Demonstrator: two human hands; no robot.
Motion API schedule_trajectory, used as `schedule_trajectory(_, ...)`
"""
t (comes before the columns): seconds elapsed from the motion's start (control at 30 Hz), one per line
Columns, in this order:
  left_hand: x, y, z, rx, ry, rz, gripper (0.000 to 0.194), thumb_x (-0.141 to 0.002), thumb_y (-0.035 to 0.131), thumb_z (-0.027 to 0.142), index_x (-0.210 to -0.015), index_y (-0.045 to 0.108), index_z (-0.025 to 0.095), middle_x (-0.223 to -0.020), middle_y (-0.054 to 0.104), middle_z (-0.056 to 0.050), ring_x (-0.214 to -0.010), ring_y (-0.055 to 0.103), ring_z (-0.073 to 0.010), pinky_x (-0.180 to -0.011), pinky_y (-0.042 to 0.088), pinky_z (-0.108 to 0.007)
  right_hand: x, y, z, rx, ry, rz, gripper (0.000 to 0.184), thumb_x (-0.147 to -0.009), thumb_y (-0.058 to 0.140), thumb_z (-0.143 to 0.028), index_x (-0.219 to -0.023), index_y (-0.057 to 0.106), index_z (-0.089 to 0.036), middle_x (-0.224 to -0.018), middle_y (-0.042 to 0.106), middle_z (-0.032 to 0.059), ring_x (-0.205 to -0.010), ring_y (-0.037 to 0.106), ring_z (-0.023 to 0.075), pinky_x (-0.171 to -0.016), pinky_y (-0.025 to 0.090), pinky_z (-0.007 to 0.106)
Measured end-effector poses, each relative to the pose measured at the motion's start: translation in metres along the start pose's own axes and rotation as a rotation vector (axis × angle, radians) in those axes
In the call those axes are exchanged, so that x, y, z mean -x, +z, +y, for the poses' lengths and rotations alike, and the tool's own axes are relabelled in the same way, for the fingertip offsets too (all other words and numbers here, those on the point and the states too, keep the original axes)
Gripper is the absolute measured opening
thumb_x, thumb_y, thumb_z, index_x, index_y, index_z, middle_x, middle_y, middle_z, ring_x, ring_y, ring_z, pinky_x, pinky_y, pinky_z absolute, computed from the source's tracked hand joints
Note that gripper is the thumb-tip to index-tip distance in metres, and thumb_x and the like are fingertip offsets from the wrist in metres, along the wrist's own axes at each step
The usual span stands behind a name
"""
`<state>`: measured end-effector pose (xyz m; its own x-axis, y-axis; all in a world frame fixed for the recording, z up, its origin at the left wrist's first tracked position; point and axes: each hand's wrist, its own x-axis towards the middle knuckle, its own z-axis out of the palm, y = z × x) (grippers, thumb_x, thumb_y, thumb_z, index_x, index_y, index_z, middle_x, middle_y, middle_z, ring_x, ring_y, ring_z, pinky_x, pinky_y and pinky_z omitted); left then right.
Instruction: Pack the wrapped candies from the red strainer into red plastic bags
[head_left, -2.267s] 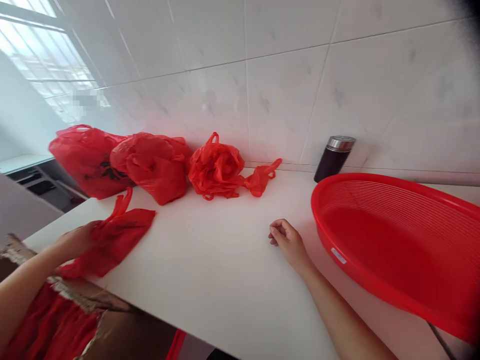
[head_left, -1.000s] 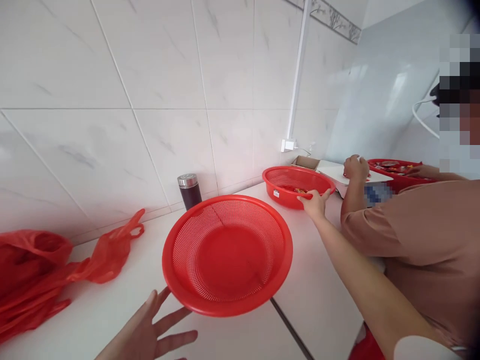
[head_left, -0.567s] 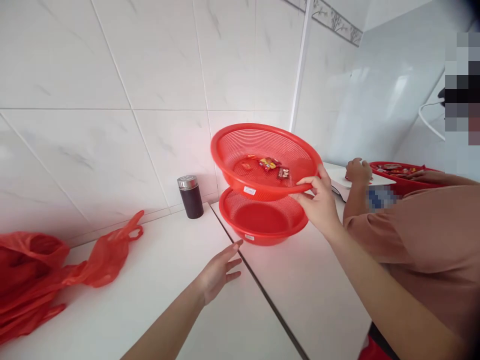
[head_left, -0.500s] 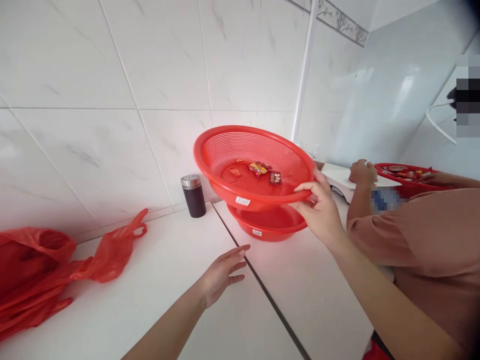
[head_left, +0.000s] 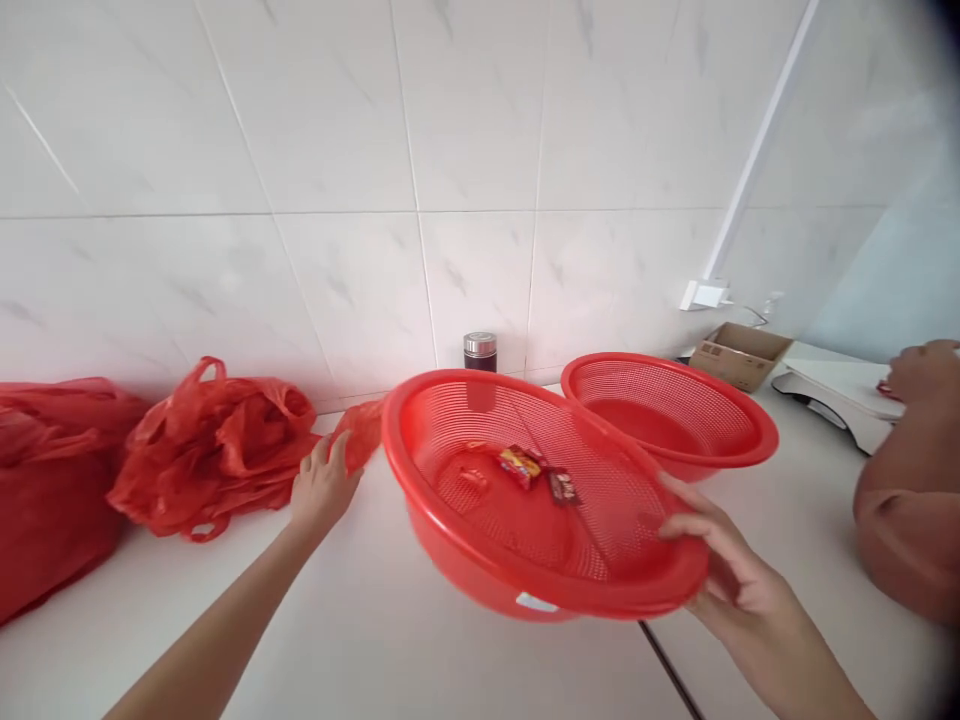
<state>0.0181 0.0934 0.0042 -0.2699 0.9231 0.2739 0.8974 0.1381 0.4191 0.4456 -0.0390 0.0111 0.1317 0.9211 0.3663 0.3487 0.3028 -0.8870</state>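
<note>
My right hand (head_left: 739, 575) grips the right rim of a round red plastic colander basket (head_left: 480, 560), thumb and fingers on either side of the edge. This basket is tilted above the table, and a few small wrapped candies (head_left: 521, 467) lie in its bottom. A second red basket (head_left: 664, 462) stands on the table behind it to the right. My left hand (head_left: 326, 490) is at a small red plastic bag (head_left: 364, 430), its fingers loosely bent and apart; whether they touch the bag is unclear.
A bunch of red plastic bags (head_left: 217, 450) and a fuller red bag (head_left: 52, 500) stand at the left. Behind the held basket is a dark flask (head_left: 480, 350). At the right are a cardboard box (head_left: 739, 355), a white scale (head_left: 844, 395) and a co-worker's arm (head_left: 911, 490).
My right hand has lifted the basket of candies off the right side and carried it left. The other basket was moved right. My left hand has moved left to the bags. My view has turned left.
</note>
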Motion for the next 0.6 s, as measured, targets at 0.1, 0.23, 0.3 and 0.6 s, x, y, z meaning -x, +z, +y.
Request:
schedule_trajectory(0.1, -0.005, 0.003, -0.015, -0.022, -0.024, -0.012, 0.042, -0.087, 0.056, 0.033, -0.123, 0.057, 0.011, -0.119, 0.063, -0.016, -0.114, 0.055, -0.0365, -0.092, 0.043, -0.052, 0.005, 0.004, 0.017, 0.294, -0.087, 0.12, 0.023, -0.076, 0.064, -0.04, -0.096, 0.063, -0.03, -0.147, 0.037, 0.0047, -0.135, 0.039, 0.0307, -0.096, 0.051, 0.045)
schedule_trajectory(0.23, 0.001, 0.002, -0.015, 0.063, -0.001, -0.04, 0.028, -0.083, 0.053, 0.035, -0.097, 0.069, 0.018, -0.102, 0.071, -0.013, -0.102, 0.062, -0.0364, -0.084, 0.044, -0.044, 0.004, 0.014, 0.037, 0.485, -0.067, 0.128, 0.028, -0.082, 0.056, -0.044, -0.106, 0.06, -0.029, -0.154, 0.025, 0.0032, -0.135, 0.038, 0.0313, -0.093, 0.052, 0.048)
schedule_trajectory(0.3, 0.012, -0.005, -0.013, 0.146, -0.017, -0.033, 0.03, -0.083, 0.05, 0.041, -0.096, 0.068, 0.021, -0.101, 0.072, -0.01, -0.096, 0.064, -0.0324, -0.08, 0.046, -0.04, 0.004, 0.015, 0.035, 0.529, -0.051, 0.088, 0.044, -0.083, 0.054, -0.048, -0.123, 0.054, -0.031, -0.158, 0.013, 0.0039, -0.137, 0.035, 0.0342, -0.089, 0.054, 0.049)
schedule_trajectory(0.6, 0.117, -0.051, -0.012, 0.778, -0.149, -0.298, 0.021, -0.079, 0.061, 0.044, -0.084, 0.062, 0.024, -0.076, 0.067, 0.0, -0.066, 0.059, -0.0172, -0.06, 0.043, -0.026, 0.035, 0.073, -0.069, 0.269, -0.344, -0.128, 0.03, -0.091, 0.05, -0.028, -0.121, 0.053, -0.03, -0.132, 0.054, 0.0072, -0.124, 0.052, 0.0242, -0.102, 0.046, 0.04)
